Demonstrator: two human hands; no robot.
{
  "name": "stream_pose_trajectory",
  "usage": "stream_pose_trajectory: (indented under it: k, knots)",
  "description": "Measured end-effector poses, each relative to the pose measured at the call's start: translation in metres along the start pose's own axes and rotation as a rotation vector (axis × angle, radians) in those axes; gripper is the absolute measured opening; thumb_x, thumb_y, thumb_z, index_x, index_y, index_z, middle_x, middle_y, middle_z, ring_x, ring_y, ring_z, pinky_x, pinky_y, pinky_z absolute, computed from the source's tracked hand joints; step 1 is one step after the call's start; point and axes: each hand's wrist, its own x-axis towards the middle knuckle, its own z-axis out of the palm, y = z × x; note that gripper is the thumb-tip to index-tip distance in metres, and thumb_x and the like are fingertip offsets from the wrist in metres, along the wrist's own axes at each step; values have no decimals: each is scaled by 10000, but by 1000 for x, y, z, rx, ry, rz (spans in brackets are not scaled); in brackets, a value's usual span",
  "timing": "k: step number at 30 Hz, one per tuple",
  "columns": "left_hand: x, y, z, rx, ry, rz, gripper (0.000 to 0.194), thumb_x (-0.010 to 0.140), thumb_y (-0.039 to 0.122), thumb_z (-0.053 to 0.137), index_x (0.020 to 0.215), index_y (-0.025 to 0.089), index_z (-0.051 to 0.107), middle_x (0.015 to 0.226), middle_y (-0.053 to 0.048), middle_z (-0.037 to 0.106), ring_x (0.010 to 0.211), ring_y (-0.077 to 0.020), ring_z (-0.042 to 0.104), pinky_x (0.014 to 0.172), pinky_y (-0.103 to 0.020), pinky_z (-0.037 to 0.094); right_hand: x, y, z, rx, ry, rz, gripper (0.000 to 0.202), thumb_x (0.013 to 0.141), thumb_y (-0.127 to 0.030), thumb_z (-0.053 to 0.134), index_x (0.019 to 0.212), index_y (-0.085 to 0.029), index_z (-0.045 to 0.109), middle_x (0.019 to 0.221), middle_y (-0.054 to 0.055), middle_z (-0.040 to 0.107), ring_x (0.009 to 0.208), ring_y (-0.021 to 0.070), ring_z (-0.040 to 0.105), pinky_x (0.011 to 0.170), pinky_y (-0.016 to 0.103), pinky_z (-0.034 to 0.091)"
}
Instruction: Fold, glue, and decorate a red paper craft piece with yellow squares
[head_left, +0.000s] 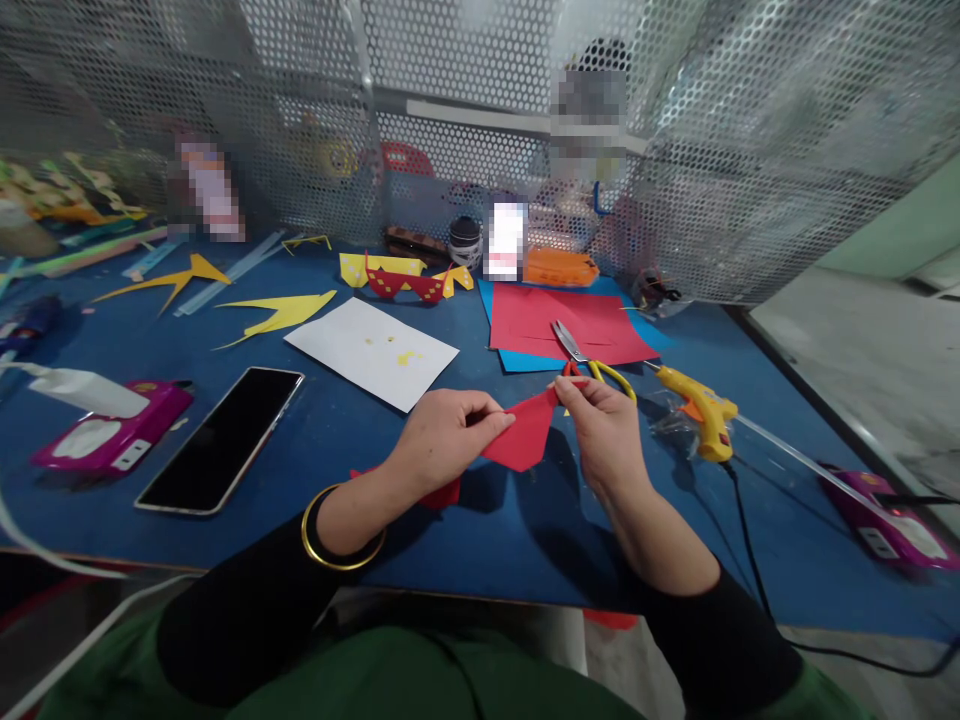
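A cut piece of red paper is held up above the blue table between both hands. My left hand pinches its left end between thumb and fingers. At the upper right corner, my right hand grips the paper with thumb and fingertips. Part of another red piece shows on the table behind my left wrist, mostly hidden. Just beyond my right hand lie scissors with red and yellow handles, their blades resting on red paper sheets.
A yellow glue gun with a cord lies at the right. White paper, red paper glasses, and yellow cut-outs lie further back. A phone and purple power strip are at left. A perforated metal screen bounds the table's back.
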Motion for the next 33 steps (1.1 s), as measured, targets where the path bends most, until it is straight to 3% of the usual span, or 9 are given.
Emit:
stream_pose_trajectory:
  k: [5,10,15,18,21,26,33]
  knots:
    - [0,0,-2,-26,-2,-13,269,845,361,602,668,185,699,595,19,600,581,-106,469,562,-255,343,-1,-3,-1,-51,-16,-25,323,773,-536,725,710,-220,734,723,22,713,720,173,630,761,345,494]
    - [1,0,-4,-94,24,-27,264,839,366,616,670,185,705,597,14,621,560,-105,467,541,-250,361,2,-5,-5,38,32,-24,517,886,-668,539,813,-212,772,777,50,730,781,184,666,826,365,502]
    - [1,0,-6,-112,37,-29,257,841,355,629,666,184,709,621,9,646,578,-107,485,551,-248,384,7,-5,-12,89,145,-95,348,783,-550,741,682,-219,698,615,-21,606,619,122,552,631,274,430]
    - [0,0,-5,-101,54,-28,271,850,366,629,665,181,698,630,16,644,583,-106,490,563,-247,381,5,-6,-12,71,84,-94,457,837,-583,670,567,-217,625,527,-31,515,547,110,483,576,275,385]
    - [0,1,-4,-65,68,-15,262,858,355,624,677,182,702,631,20,644,588,-106,497,571,-246,376,1,-8,-9,-1,23,-67,444,829,-578,678,583,-210,651,592,-2,596,620,127,536,643,289,420]
    - [-1,1,-1,-18,41,8,259,870,345,619,689,186,715,644,16,663,597,-108,516,566,-243,365,-2,-9,-4,7,1,-24,268,670,-404,835,595,-212,663,607,-24,608,618,118,493,630,287,419]
    - [-2,-1,1,18,50,44,244,875,332,613,704,195,721,638,17,670,589,-106,517,567,-246,368,-3,-9,-4,4,-15,-29,165,693,-376,772,632,-230,723,642,-1,677,654,152,571,689,330,478]
